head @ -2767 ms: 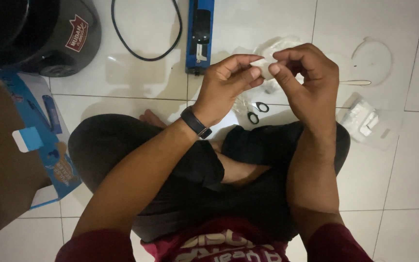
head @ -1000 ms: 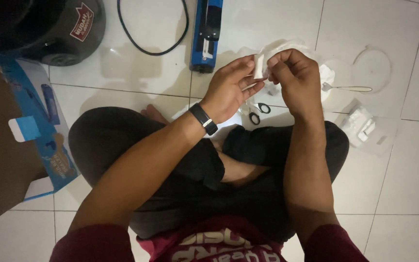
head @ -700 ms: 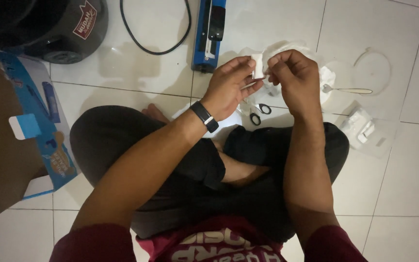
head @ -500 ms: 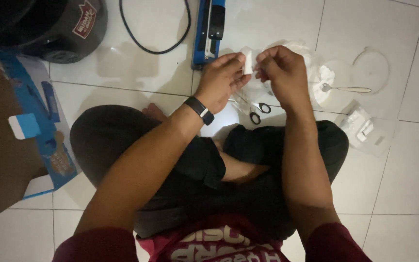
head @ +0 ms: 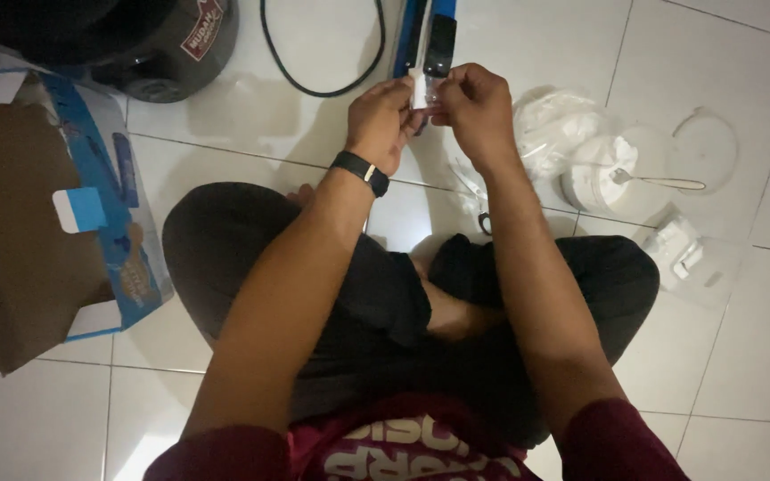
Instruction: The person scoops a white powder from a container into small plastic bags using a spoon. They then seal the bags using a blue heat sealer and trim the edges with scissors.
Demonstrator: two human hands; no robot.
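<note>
Seen from above, a person sits cross-legged on a white tiled floor (head: 741,374). Compared with the views of the preceding seconds, both hands have moved forward and to the left, away from the lap and up to the blue bar-shaped device (head: 425,36) at the far edge of the floor, so the handled piece now sits directly in front of that device. From left to right: an opened brown-and-blue cardboard box (head: 37,240) lies at the left edge; a dark round appliance (head: 149,40) occupies the far-left corner, with a black cable loop (head: 318,62) beside it; the left hand (head: 380,120), a dark band on its wrist, and the right hand (head: 479,111) are both closed, pinching between thumbs and fingertips a small white packet (head: 421,89). The packet appears thin, pale and narrow, largely hidden by the fingers. Farther right lie crumpled clear plastic (head: 550,125), a white round tub (head: 594,178) and a transparent blister tray (head: 683,254).
</note>
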